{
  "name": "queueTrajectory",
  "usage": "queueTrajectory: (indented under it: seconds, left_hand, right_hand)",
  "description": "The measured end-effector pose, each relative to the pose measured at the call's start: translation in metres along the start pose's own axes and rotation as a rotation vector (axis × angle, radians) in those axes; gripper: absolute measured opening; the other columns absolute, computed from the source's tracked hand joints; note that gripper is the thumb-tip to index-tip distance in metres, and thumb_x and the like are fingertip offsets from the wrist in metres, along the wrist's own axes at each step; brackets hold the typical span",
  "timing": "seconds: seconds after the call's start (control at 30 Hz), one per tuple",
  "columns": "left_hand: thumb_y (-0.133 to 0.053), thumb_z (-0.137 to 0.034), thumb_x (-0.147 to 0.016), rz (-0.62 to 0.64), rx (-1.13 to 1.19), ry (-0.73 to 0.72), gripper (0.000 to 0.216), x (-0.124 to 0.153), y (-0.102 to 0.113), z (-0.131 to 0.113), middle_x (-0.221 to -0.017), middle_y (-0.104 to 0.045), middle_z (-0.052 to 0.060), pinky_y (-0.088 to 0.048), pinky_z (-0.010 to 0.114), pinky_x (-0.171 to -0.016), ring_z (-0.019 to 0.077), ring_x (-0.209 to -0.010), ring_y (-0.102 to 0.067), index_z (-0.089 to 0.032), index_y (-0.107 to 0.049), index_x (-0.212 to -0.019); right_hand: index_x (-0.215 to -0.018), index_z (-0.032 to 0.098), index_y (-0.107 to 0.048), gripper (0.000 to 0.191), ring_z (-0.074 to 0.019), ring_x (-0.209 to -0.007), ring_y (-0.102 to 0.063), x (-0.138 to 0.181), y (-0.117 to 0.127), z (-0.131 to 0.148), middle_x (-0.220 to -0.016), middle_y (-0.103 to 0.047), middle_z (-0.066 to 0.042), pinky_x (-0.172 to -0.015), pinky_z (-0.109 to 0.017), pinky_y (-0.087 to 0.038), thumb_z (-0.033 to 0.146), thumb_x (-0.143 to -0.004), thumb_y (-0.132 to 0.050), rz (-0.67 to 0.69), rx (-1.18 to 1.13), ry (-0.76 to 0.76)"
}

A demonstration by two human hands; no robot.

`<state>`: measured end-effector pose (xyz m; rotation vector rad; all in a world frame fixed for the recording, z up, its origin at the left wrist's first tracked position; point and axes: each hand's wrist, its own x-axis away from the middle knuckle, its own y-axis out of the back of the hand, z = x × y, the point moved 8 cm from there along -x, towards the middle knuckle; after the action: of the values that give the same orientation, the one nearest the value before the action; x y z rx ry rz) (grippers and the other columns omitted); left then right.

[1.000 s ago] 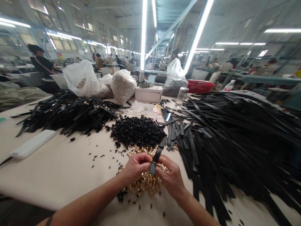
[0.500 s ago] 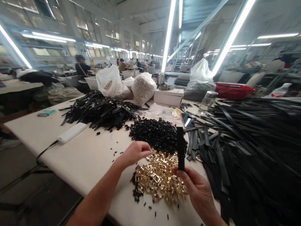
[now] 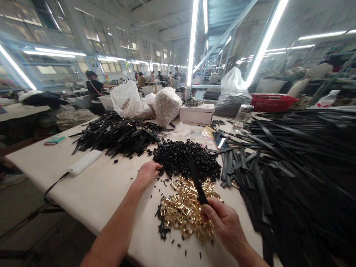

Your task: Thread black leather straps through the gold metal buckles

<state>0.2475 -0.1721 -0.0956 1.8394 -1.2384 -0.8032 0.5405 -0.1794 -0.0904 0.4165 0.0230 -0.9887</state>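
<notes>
My right hand (image 3: 222,217) grips the lower end of a black strap (image 3: 196,178), which tilts up and to the left above a heap of gold buckles (image 3: 180,209). At the left edge of a pile of small black loops (image 3: 186,155) is my left hand (image 3: 148,173). Its fingers are drawn together at the tips, and what they hold, if anything, is hidden. Loose black bits lie on the table between that hand and the buckles.
A heap of black straps with buckles (image 3: 116,135) lies at the back left. Long black strips (image 3: 300,178) cover the right side. Behind stand bags (image 3: 167,105), a white box (image 3: 197,113) and a glass bottle (image 3: 241,118). A phone (image 3: 219,140) and a white power bank (image 3: 85,162) lie on the table (image 3: 111,189).
My left hand has moved left and slightly up, from over the buckles to the loop pile. The strap in my right hand has tipped from upright toward the left.
</notes>
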Motion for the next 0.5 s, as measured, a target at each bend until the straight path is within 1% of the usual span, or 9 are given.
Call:
queueTrajectory:
  seconds: [0.13, 0.2, 0.27, 0.33, 0.43, 0.5]
  left_hand:
    - [-0.063, -0.012, -0.067, -0.053, 0.091, 0.025, 0.014, -0.001, 0.001, -0.002, -0.081, -0.068, 0.006, -0.044, 0.034, -0.081, 0.0241, -0.085, -0.062, -0.019, -0.072, -0.076]
    - [-0.064, -0.018, -0.07, -0.06, 0.176, 0.038, 0.01, 0.001, 0.002, -0.008, -0.077, -0.068, 0.005, -0.047, 0.033, -0.074, 0.0218, -0.078, -0.063, -0.018, -0.07, -0.078]
    - [-0.062, -0.026, -0.075, -0.035, 0.273, 0.036, 0.014, 0.004, -0.002, -0.018, -0.074, -0.067, 0.003, -0.048, 0.029, -0.066, 0.0184, -0.069, -0.063, -0.017, -0.066, -0.084]
    - [-0.064, -0.03, -0.075, 0.034, 0.479, 0.025, 0.018, 0.01, -0.012, -0.033, -0.072, -0.066, 0.001, -0.048, 0.027, -0.061, 0.0153, -0.064, -0.062, -0.017, -0.062, -0.087]
    - [-0.074, -0.028, -0.067, 0.189, 0.886, 0.034, 0.025, 0.022, -0.029, -0.056, -0.072, -0.063, -0.002, -0.048, 0.024, -0.062, 0.0117, -0.063, -0.059, -0.017, -0.06, -0.084]
    - [-0.078, -0.026, -0.064, 0.265, 1.022, 0.047, 0.028, 0.031, -0.038, -0.068, -0.071, -0.061, -0.003, -0.047, 0.023, -0.062, 0.0098, -0.062, -0.057, -0.017, -0.06, -0.082]
  right_hand:
    - [-0.083, 0.019, -0.063, 0.027, -0.0123, -0.054, -0.057, 0.002, -0.004, -0.009, -0.065, -0.063, -0.001, -0.051, -0.021, -0.045, 0.043, -0.092, -0.052, 0.015, -0.047, -0.049]
    - [-0.084, 0.019, -0.063, 0.027, -0.0126, -0.055, -0.057, 0.002, -0.004, -0.014, -0.067, -0.064, -0.001, -0.051, -0.021, -0.045, 0.043, -0.091, -0.053, 0.012, -0.056, -0.063]
    - [-0.084, 0.018, -0.063, 0.028, -0.0127, -0.055, -0.057, 0.003, -0.003, -0.014, -0.067, -0.065, -0.002, -0.051, -0.021, -0.045, 0.043, -0.091, -0.053, 0.004, -0.051, -0.065]
    - [-0.084, 0.018, -0.063, 0.028, -0.0125, -0.053, -0.057, 0.002, -0.001, -0.011, -0.066, -0.064, -0.002, -0.049, -0.021, -0.044, 0.043, -0.091, -0.052, 0.0, -0.05, -0.062]
    - [-0.08, 0.018, -0.063, 0.028, -0.012, -0.05, -0.056, 0.0, 0.001, -0.003, -0.062, -0.063, -0.001, -0.048, -0.021, -0.043, 0.041, -0.09, -0.052, -0.018, -0.053, -0.065]
    - [-0.074, 0.018, -0.062, 0.028, -0.0111, -0.049, -0.054, 0.0, 0.002, 0.0, -0.06, -0.062, 0.0, -0.048, -0.02, -0.041, 0.038, -0.09, -0.052, -0.033, -0.018, -0.06]
